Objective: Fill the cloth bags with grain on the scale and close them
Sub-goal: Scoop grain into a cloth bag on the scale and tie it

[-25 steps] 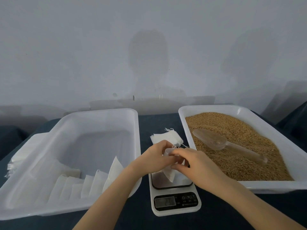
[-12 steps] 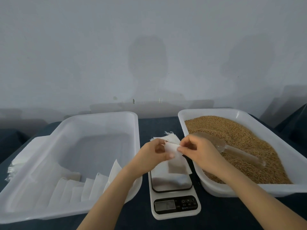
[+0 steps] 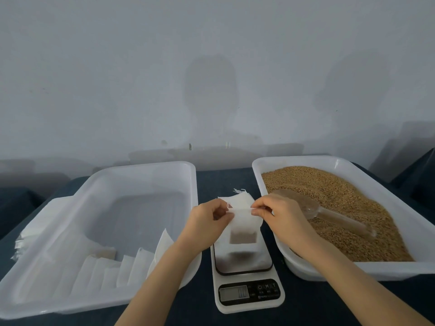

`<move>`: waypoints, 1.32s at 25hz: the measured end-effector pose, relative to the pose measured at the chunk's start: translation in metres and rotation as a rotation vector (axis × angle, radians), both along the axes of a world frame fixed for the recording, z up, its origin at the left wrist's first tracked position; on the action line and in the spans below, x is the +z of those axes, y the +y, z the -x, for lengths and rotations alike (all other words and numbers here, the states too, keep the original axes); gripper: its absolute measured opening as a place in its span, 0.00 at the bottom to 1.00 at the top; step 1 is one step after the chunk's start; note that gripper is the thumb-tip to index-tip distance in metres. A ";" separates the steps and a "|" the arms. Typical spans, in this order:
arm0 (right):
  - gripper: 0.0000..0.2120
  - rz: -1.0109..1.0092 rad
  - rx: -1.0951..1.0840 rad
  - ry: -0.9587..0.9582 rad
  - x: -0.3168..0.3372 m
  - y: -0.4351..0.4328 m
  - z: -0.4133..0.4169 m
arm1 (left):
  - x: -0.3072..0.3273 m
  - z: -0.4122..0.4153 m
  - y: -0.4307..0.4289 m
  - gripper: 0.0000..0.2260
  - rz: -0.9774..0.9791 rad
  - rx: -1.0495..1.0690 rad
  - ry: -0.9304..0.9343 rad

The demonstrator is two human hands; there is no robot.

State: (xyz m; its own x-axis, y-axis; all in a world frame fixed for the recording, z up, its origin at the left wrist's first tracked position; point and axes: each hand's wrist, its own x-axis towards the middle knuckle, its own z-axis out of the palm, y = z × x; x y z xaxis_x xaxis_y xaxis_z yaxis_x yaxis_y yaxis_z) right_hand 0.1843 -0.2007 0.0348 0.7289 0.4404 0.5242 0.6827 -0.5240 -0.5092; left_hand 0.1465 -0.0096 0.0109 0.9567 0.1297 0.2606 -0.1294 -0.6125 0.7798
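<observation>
A small white cloth bag (image 3: 242, 223) hangs above the white kitchen scale (image 3: 247, 281), with brown grain showing through its lower part. My left hand (image 3: 208, 222) pinches the bag's top left corner and my right hand (image 3: 280, 214) pinches its top right corner, so the mouth is stretched flat between them. A drawstring loop shows beside my left fingers. Behind the bag lies a stack of empty cloth bags (image 3: 237, 200) on the dark table.
On the left stands a white tray (image 3: 146, 170) with several filled bags (image 3: 124, 267) lined up at its front. At the right, another white tray (image 3: 294, 160) holds loose grain (image 3: 341, 201) and a clear plastic scoop (image 3: 329, 214). A grey wall rises behind.
Both hands have lifted the bag off the scale plate and moved apart, pulling its top edge straight between them.
</observation>
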 end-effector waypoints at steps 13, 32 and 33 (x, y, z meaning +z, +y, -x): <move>0.10 -0.035 -0.017 0.312 -0.026 -0.002 -0.006 | -0.010 -0.004 0.005 0.05 -0.220 -0.016 0.038; 0.10 -0.046 -0.035 0.333 -0.029 -0.004 -0.007 | -0.013 -0.006 0.003 0.08 -0.229 -0.003 0.040; 0.10 -0.049 -0.035 0.334 -0.029 -0.004 -0.007 | -0.013 -0.006 0.003 0.08 -0.225 -0.005 0.040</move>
State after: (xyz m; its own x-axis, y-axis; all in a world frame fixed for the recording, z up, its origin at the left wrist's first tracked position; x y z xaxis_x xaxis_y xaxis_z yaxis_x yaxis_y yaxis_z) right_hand 0.1913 -0.2045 0.0056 0.8783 0.3921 0.2738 0.4559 -0.5136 -0.7269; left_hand 0.1521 -0.0065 -0.0021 0.9673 0.0675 0.2446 -0.1050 -0.7711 0.6280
